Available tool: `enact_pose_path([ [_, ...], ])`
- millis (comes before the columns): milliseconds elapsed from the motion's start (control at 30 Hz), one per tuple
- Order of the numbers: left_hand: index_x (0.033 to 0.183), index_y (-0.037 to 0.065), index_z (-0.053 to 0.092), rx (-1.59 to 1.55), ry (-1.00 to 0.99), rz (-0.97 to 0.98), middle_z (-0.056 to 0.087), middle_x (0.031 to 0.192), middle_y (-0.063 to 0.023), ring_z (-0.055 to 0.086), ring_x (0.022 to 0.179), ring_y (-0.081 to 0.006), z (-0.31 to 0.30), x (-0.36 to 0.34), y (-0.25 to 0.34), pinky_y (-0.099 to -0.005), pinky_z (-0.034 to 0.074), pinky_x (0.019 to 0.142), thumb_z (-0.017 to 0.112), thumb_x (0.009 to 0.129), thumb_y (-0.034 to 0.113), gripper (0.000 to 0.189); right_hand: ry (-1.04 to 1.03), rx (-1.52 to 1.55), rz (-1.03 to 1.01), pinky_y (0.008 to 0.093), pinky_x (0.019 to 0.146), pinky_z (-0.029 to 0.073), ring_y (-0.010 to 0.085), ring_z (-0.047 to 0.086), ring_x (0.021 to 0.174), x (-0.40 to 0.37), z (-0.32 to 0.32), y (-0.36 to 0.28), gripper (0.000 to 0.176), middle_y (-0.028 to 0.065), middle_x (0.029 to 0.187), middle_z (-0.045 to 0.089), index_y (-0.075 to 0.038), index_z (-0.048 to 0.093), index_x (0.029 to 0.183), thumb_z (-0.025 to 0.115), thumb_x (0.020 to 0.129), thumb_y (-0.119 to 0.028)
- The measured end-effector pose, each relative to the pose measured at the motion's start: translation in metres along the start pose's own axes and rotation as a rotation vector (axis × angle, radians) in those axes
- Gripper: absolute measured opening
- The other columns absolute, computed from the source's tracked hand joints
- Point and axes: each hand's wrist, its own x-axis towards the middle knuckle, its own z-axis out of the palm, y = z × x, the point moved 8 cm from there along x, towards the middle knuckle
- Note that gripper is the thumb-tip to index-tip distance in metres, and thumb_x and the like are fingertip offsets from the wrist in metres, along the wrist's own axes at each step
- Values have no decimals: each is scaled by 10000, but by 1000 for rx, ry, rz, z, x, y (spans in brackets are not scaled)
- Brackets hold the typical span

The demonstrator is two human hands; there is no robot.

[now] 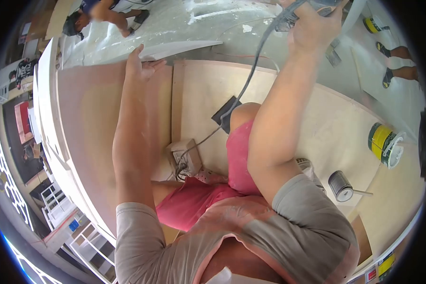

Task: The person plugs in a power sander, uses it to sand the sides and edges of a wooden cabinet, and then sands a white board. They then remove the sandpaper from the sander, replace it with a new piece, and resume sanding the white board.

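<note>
My left hand [146, 67] is at the top edge of the upright wooden panel [94, 113], its fingers stretched out and apart, next to a thin white sheet [184, 48]. Up at the top right, my right hand [313, 31] is wrapped round a dark corded power tool [288, 21], which the frame edge partly cuts off. Its black cord [251, 78] runs down past my knee to a pale socket box [187, 156] in the corner of the plywood. A dark flat square pad [225, 112] lies beside my knee.
On the plywood [288, 109] to the right stand an open tin [341, 185] and a yellow-and-black paint bucket [385, 146]. Another bucket [371, 24] is on the floor. One person [92, 16] crouches at top left; another person's legs [402, 66] show at right.
</note>
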Motion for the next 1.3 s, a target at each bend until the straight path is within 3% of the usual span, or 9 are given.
enact_pose_path([
  [133, 1245, -153, 163, 84, -109, -2, 166, 1322, -367, 225, 1249, -486, 14, 29, 2, -602, 313, 971, 505, 868, 222, 633, -19, 73, 50, 218, 496, 411, 98, 519, 582, -1, 6, 10, 441, 18, 771, 574, -3, 543, 963, 617, 529, 21],
  [233, 1260, -88, 186, -92, 176, 48, 153, 1310, -365, 217, 1227, -516, 26, 21, 18, -699, 319, 878, 499, 849, 149, 569, -36, 50, 51, 223, 484, 405, 96, 511, 560, -3, 16, 16, 427, 23, 754, 570, 1, 538, 956, 613, 536, 20],
  [567, 1242, -120, 205, 489, -193, 343, 298, 1248, -301, 504, 961, -488, 6, 96, 101, -553, 526, 787, 340, 764, -111, 496, -32, -15, 172, 217, 437, 364, 92, 477, 493, -11, 28, 13, 394, 30, 680, 536, 4, 513, 895, 630, 519, 28],
  [633, 1267, -150, 154, 12, -21, 255, 171, 1325, -341, 236, 1182, -560, 3, 70, 111, -735, 327, 879, 269, 872, 43, 454, -24, 7, 180, 218, 424, 350, 89, 465, 479, -11, 27, 14, 383, 27, 671, 529, 4, 512, 890, 628, 525, 31],
  [900, 1296, -83, 169, -277, 189, 243, 204, 1302, -300, 375, 1056, -563, -25, 121, 142, -790, 368, 722, 389, 848, 9, 508, -48, 110, 183, 215, 400, 313, 74, 430, 451, -11, 26, 18, 335, 10, 644, 507, 4, 509, 869, 606, 552, 54],
  [1000, 1161, -148, 354, 818, -217, 609, 424, 1151, -269, 520, 923, -438, -134, 326, 218, -656, 483, 756, 417, 844, 16, 362, -77, 113, 138, 212, 410, 331, 82, 451, 463, -8, 26, 12, 325, 16, 653, 525, 9, 525, 869, 598, 557, 56],
  [1100, 979, -133, 506, -44, 509, 372, 568, 941, -177, 572, 788, -280, -52, 95, 124, -416, 540, 693, 529, 800, 63, 266, -3, 101, 173, 207, 442, 360, 93, 476, 484, -8, 24, 3, 327, 24, 669, 550, 15, 540, 878, 592, 558, 56],
  [1233, 873, -53, 552, 709, 705, 380, 599, 807, -120, 578, 705, -202, -66, 110, 122, -336, 458, 585, 629, 670, 122, 279, -119, 54, 89, 210, 481, 390, 101, 500, 512, -9, 26, -2, 300, 24, 677, 561, 14, 556, 857, 583, 561, 54],
  [1300, 893, -53, 556, 559, 663, 428, 600, 786, -125, 579, 677, -204, -61, 109, 110, -325, 458, 595, 618, 671, 119, 288, -181, 96, 68, 214, 486, 392, 102, 501, 514, -9, 33, -6, 283, 19, 668, 555, 12, 559, 842, 581, 563, 51],
])
